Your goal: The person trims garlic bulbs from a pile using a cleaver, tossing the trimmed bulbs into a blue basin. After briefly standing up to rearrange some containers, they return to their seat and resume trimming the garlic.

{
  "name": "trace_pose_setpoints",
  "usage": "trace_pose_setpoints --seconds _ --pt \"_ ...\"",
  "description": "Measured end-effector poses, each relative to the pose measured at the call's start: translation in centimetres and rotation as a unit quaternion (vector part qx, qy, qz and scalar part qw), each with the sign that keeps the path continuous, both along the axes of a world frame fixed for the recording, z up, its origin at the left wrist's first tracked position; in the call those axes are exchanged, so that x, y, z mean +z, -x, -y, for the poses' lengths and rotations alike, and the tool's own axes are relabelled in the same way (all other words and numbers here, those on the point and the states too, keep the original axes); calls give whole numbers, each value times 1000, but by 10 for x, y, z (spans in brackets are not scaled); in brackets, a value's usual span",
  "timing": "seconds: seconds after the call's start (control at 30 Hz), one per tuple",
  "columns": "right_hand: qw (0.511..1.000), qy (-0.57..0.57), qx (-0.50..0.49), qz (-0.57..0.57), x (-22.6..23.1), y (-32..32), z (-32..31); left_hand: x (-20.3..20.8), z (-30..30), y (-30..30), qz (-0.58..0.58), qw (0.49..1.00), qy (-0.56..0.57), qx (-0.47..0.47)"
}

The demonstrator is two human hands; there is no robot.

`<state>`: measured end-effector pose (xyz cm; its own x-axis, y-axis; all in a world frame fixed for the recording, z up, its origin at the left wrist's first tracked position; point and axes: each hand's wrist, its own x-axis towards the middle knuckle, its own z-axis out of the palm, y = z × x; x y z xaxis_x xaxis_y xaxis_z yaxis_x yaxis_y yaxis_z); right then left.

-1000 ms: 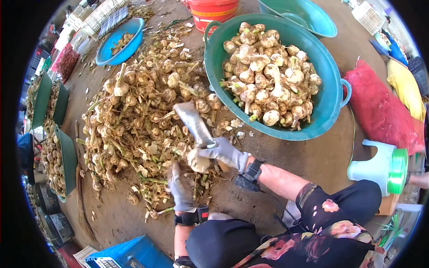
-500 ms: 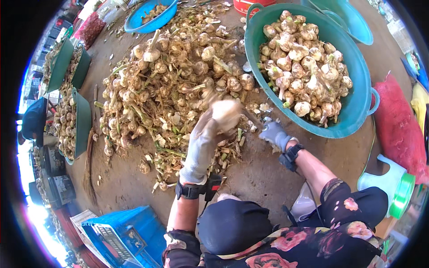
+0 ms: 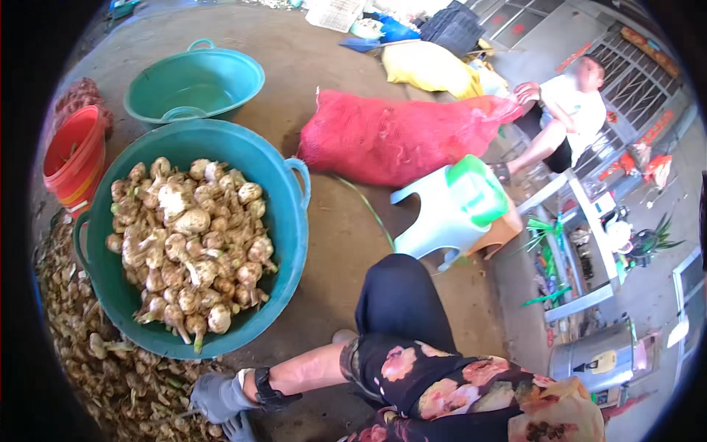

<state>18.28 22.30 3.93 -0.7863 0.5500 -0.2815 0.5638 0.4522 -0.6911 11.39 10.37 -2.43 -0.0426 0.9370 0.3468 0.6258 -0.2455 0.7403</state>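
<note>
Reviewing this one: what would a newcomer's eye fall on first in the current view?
First, probably the big green plastic tub with loop handles, left of centre, heaped with off-white garlic bulbs. Next comes the long, bulging red mesh sack lying to its right, at upper centre. Lower down, the grey-gloved right hand stands out beside the loose brownish garlic pile.
</note>
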Motion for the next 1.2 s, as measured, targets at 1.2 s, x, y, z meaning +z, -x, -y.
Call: trace_pose_setpoints --seconds 1.2 --pt "596 633 -455 -195 200 -106 -39 -87 12 46 -173 895 381 -154"
